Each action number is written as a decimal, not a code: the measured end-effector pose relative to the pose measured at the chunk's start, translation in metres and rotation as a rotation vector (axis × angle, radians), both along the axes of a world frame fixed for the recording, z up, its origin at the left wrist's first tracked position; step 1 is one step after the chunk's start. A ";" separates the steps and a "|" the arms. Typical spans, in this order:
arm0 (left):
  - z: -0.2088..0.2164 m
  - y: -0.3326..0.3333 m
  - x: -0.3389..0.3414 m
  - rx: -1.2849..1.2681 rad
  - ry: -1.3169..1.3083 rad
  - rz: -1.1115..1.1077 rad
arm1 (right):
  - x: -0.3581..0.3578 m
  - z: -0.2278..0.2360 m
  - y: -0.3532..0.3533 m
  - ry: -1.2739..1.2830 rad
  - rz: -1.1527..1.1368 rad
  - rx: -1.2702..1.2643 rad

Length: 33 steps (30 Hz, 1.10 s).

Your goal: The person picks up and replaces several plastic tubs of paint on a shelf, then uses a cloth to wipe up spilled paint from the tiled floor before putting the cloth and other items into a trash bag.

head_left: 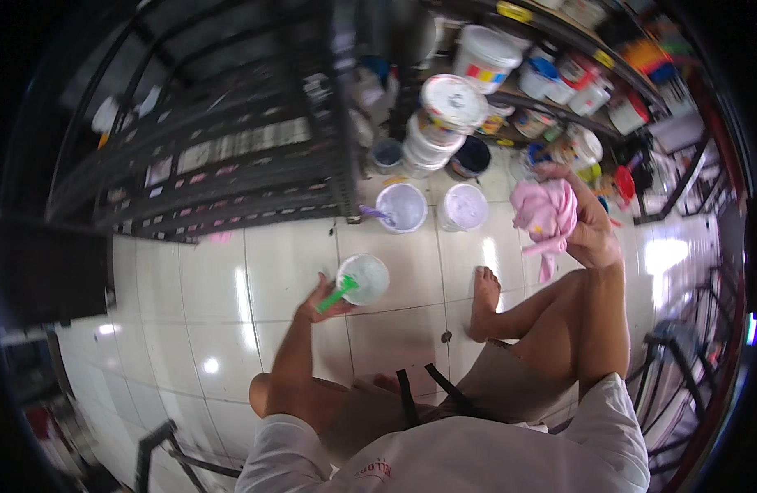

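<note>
My left hand (326, 301) is at the left side of a round white tub (379, 282), its fingers and thumb spread around the wall. A bright green spatula (337, 294) leans out of the tub over that hand, and pale contents show inside. Raised on the right, my right hand (593, 228) grips a bunched pink cloth (544, 210), with one end hanging down. Beyond the tub stand two more open buckets of pale lilac paste: one bucket (424, 215) with a purple-handled tool (373, 212) in it, the other bucket (446, 220) to its right.
A black metal rack (230, 156) fills the far left. Stacked white buckets (432, 140), a dark open bucket (470, 158) and a grey pail (386, 154) stand behind the lilac ones. Shelves (551, 107) of containers line the far right. My bare foot (485, 292) rests on white floor tiles (395, 341).
</note>
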State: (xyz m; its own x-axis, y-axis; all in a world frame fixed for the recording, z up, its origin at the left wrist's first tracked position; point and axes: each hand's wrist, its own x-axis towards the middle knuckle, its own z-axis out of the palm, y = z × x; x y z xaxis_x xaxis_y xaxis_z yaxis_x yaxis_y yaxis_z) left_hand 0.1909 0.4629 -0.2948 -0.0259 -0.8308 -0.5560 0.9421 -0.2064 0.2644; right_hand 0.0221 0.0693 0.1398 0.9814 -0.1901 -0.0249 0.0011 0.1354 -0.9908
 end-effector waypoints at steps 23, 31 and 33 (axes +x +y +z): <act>0.000 -0.407 -0.164 0.000 0.466 0.618 | -0.152 -0.028 -0.143 -0.023 -0.470 0.177; 0.192 -0.370 -0.245 0.474 0.001 -0.285 | -0.200 -0.073 -0.198 0.137 -0.807 0.330; 0.251 -0.372 -0.240 0.469 -0.136 -0.494 | -0.207 -0.045 -0.206 0.085 -0.881 0.364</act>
